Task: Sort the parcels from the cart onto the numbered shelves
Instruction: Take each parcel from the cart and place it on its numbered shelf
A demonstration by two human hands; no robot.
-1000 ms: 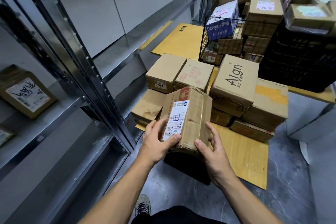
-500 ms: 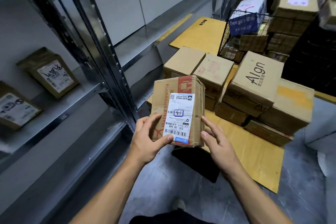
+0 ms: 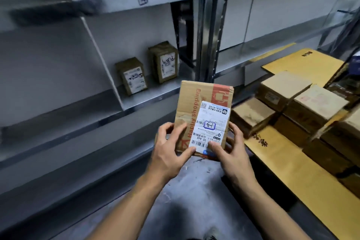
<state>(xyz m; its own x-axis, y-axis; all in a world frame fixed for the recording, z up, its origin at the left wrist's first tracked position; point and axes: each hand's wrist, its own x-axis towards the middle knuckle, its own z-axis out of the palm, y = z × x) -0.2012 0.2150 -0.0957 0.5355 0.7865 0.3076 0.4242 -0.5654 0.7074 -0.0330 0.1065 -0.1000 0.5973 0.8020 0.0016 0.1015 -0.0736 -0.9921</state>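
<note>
Swung left since half a second ago: shelving now fills the view, the parcel pile pushed off to the right edge, and the held parcel (image 3: 202,117) lifted squarely before the shelf.

Held upright in mid-air, label (image 3: 209,128) facing the camera, long axis running up and away from the wrists. Left hand (image 3: 171,148) clamped on the lower left edge, thumb laid across the front, fingers wrapped behind. Right hand (image 3: 228,148) clamped on the lower right corner, thumb pressed on the label's bottom edge. Neither hand spread; both pinching the cardboard from opposite sides.

Ahead and slightly left of the hands: the middle shelf (image 3: 155,95), with two small parcels (image 3: 148,74) standing upright near its front, just beside a slanted divider (image 3: 101,60). Free space to their right, against the upright post (image 3: 208,25), probably the nearest landing spot, roughly equal reach for either hand. Remaining parcels (image 3: 303,107) stacked on flattened cardboard (image 3: 292,173) at right.

Shelf tag (image 3: 142,0) on the upper ledge too blurred to read. Handwritten mark on the label boxed in blue, legibility doubtful. Back fingers hidden behind the parcel; cart not identifiable.
</note>
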